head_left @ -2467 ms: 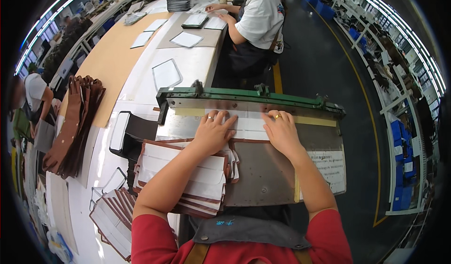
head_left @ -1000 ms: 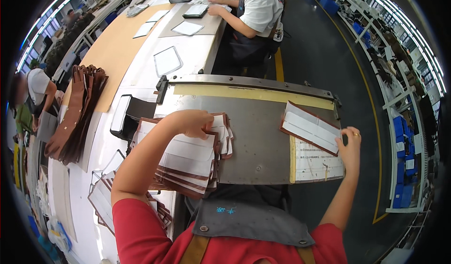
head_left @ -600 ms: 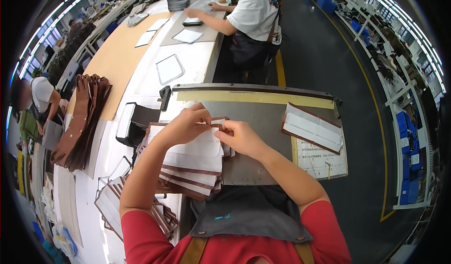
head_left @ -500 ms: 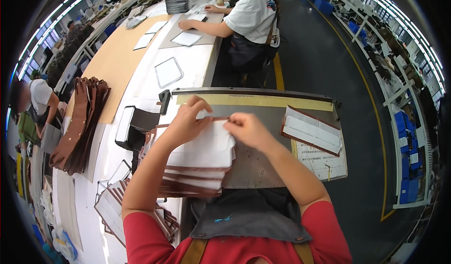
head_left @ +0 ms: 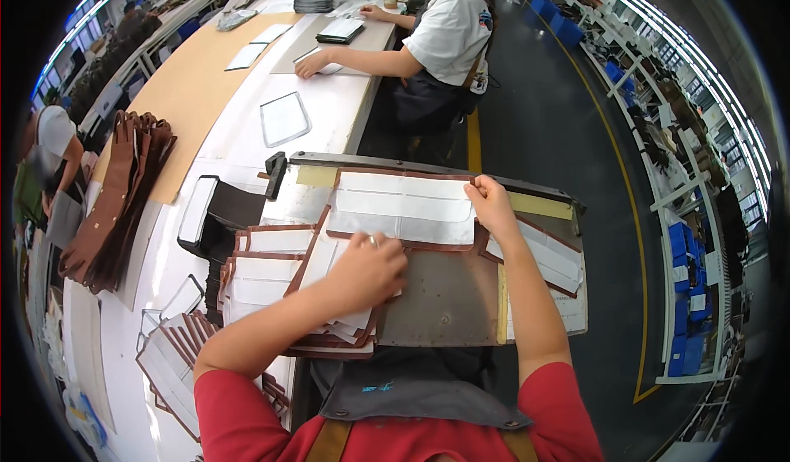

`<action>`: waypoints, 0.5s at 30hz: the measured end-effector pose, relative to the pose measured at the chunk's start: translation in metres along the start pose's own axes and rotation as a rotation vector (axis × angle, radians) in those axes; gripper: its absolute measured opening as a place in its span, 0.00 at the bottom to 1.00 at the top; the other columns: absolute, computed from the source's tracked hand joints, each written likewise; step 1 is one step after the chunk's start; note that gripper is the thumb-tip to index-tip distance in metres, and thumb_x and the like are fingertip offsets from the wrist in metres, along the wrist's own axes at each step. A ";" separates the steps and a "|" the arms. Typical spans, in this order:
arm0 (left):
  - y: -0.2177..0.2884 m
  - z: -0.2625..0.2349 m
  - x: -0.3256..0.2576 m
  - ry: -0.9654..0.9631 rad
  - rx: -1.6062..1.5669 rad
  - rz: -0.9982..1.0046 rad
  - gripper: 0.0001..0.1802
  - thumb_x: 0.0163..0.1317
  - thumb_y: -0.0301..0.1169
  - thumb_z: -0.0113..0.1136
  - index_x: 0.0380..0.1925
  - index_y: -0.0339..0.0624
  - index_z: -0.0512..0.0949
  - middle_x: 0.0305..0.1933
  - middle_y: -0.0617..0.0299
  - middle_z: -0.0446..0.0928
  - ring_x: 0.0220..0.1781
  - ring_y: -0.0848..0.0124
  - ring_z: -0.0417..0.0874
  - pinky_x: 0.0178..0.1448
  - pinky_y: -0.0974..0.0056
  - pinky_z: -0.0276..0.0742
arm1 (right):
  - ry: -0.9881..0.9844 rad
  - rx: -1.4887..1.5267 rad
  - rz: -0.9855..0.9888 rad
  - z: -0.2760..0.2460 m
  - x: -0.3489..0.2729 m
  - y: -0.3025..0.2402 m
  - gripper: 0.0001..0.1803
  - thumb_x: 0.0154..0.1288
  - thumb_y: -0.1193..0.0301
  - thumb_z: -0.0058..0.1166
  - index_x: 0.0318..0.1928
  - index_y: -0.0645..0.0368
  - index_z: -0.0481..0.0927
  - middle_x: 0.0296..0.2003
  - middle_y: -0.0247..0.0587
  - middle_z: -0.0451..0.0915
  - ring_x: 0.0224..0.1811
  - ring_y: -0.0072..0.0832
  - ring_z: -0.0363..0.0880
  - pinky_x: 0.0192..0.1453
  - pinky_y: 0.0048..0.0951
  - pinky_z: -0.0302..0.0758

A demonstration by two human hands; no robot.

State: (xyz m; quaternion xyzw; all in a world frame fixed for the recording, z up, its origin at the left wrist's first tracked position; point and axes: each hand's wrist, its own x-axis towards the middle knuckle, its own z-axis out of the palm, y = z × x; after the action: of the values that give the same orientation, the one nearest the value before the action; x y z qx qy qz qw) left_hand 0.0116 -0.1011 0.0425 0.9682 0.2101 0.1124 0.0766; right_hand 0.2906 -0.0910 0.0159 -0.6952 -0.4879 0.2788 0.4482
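A flat brown-edged panel with white facing [head_left: 403, 207] lies across the grey metal bed of a cutting machine [head_left: 444, 297]. My right hand [head_left: 491, 204] grips the panel's right edge. My left hand [head_left: 366, 269] presses its lower left edge, resting over a stack of similar panels [head_left: 271, 273] beside the bed. Finished panels [head_left: 547, 256] lie at the bed's right side.
A black box [head_left: 216, 215] stands left of the machine. Brown leather pieces [head_left: 119, 190] pile at the table's left, and more panels [head_left: 177, 355] lie near my left elbow. A seated person in a white shirt [head_left: 448, 34] works at the table ahead.
I set a cut panel down at the right, then both hands lifted a fresh panel off the left stack and laid it onto the machine bed.
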 end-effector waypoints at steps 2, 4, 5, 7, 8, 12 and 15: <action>0.014 -0.003 -0.019 -0.055 -0.012 0.059 0.14 0.54 0.40 0.62 0.36 0.45 0.75 0.40 0.63 0.71 0.48 0.64 0.71 0.50 0.58 0.63 | 0.016 -0.087 -0.061 0.000 -0.003 -0.010 0.12 0.63 0.69 0.53 0.27 0.65 0.72 0.14 0.30 0.67 0.18 0.16 0.60 0.24 0.25 0.59; 0.016 -0.004 -0.027 -0.016 -0.076 0.074 0.13 0.54 0.40 0.60 0.34 0.45 0.74 0.38 0.63 0.70 0.46 0.66 0.72 0.49 0.60 0.64 | 0.007 -0.125 -0.082 -0.001 -0.004 -0.009 0.12 0.63 0.69 0.53 0.28 0.66 0.72 0.14 0.32 0.66 0.18 0.18 0.60 0.24 0.27 0.59; 0.016 -0.004 -0.030 0.004 -0.109 0.082 0.12 0.54 0.39 0.60 0.33 0.44 0.74 0.36 0.64 0.70 0.45 0.66 0.73 0.48 0.61 0.64 | -0.002 -0.121 -0.069 -0.001 -0.003 -0.009 0.12 0.63 0.69 0.53 0.28 0.66 0.72 0.14 0.32 0.66 0.18 0.18 0.60 0.24 0.26 0.59; 0.014 -0.007 -0.033 -0.056 -0.132 0.092 0.12 0.55 0.40 0.60 0.33 0.45 0.74 0.37 0.64 0.71 0.45 0.66 0.72 0.49 0.61 0.64 | -0.016 -0.115 -0.052 -0.002 -0.002 -0.014 0.12 0.62 0.69 0.53 0.28 0.66 0.72 0.14 0.32 0.66 0.18 0.18 0.60 0.24 0.26 0.59; 0.014 -0.008 -0.034 -0.085 -0.144 0.097 0.12 0.55 0.40 0.60 0.33 0.45 0.74 0.37 0.65 0.71 0.46 0.66 0.72 0.49 0.62 0.63 | -0.032 -0.094 -0.030 -0.001 -0.003 -0.014 0.11 0.62 0.70 0.53 0.28 0.66 0.72 0.15 0.32 0.67 0.18 0.17 0.60 0.24 0.26 0.60; 0.013 -0.011 -0.033 -0.120 -0.165 0.146 0.11 0.57 0.40 0.59 0.32 0.46 0.74 0.35 0.64 0.72 0.42 0.65 0.74 0.46 0.61 0.64 | 0.017 -0.056 -0.042 -0.001 0.005 0.000 0.11 0.63 0.70 0.52 0.28 0.66 0.73 0.15 0.31 0.68 0.18 0.17 0.60 0.23 0.26 0.60; 0.015 -0.012 -0.035 -0.197 -0.209 0.131 0.11 0.58 0.40 0.58 0.31 0.46 0.74 0.31 0.64 0.73 0.37 0.65 0.76 0.44 0.62 0.65 | 0.051 -0.006 0.008 -0.028 0.011 0.011 0.10 0.63 0.71 0.52 0.27 0.65 0.73 0.15 0.30 0.68 0.17 0.16 0.61 0.22 0.24 0.60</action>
State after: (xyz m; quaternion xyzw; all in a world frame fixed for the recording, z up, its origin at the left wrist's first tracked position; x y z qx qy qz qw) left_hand -0.0168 -0.1285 0.0505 0.9729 0.1252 0.0429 0.1897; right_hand 0.3223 -0.0917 0.0193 -0.7056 -0.4742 0.2612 0.4572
